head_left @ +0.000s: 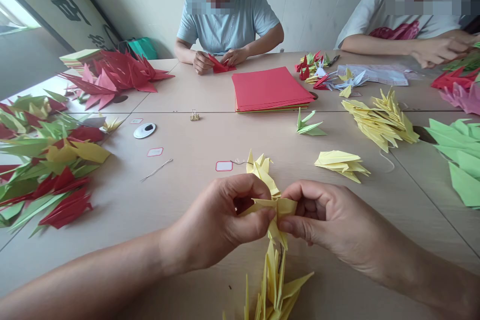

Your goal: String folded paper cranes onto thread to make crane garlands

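Observation:
My left hand (pixel 240 212) pinches one wing of a yellow paper crane (pixel 276 206) between thumb and fingers. From the other side, my right hand (pixel 315 210) grips the opposite wing, thumb in front. Just beyond it a further yellow paper crane (pixel 260 170) lies on the table, its thread running to a small red-edged label (pixel 224 166). Below my hands, several folded yellow cranes (pixel 273 280) are strung on a dark thread (pixel 281 255). To the right rests a flat bundle of folded yellow cranes (pixel 342 164).
Piles of green and red cranes (pixel 56 160) cover the left side; red cranes (pixel 123 72) lie behind. A stack of red paper (pixel 272 89), a binder clip (pixel 194 115), a green crane (pixel 309 125) and yellow cranes (pixel 378 120) lie ahead. Two people (pixel 228 20) sit opposite, one folding red paper.

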Demonstrator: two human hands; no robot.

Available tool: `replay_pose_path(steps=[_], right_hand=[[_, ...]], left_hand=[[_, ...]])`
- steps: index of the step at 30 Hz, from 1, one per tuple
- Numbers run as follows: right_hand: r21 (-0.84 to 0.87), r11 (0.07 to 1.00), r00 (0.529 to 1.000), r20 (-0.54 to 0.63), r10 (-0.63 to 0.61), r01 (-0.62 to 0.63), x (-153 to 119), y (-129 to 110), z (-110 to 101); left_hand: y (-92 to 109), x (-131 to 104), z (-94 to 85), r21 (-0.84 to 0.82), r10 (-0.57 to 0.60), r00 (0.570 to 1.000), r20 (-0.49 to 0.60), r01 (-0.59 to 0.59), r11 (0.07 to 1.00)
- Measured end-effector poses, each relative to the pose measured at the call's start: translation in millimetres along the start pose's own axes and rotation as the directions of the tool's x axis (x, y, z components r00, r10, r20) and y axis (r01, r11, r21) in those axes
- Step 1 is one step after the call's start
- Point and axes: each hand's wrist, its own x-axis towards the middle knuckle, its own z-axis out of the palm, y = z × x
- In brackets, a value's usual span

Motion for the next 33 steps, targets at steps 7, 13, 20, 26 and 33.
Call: replay_pose_path(steps=[7, 13, 20, 26, 33], right_hand=[[-0.039, 0.991, 0.989, -0.077, -0.130, 0.127, -3, -2, 2], [-0.428, 0.853, 0.926, -0.084, -0.367, 0.299, -7, -4, 4], [-0.661, 0.617, 0.817, -0.009, -0.576, 0.427, -10, -3, 6], [-0.738, 0.497, 0.739, 0.004, -0.673, 0.456, -11, -3, 9], [-0.748, 0.522, 0.756, -0.041, -0.653, 0.410, -10, -5, 9]], left_hand=[[1, 1, -1.6, -0.147, 0.030, 0.999, 0.026, -0.026, 0.989], [5, 4, 0.4, -0.312, 0.019, 0.998, 0.064, 0.002, 0.950], [1, 3, 2.5, -0.276, 0.011, 0.999, 0.031, -0.002, 0.961], [-1, 2, 4.4, -0.211, 0.014, 1.000, 0.002, -0.014, 0.977], [2, -2, 2.7, -0.102, 0.056, 0.998, 0.038, -0.052, 0.993]])
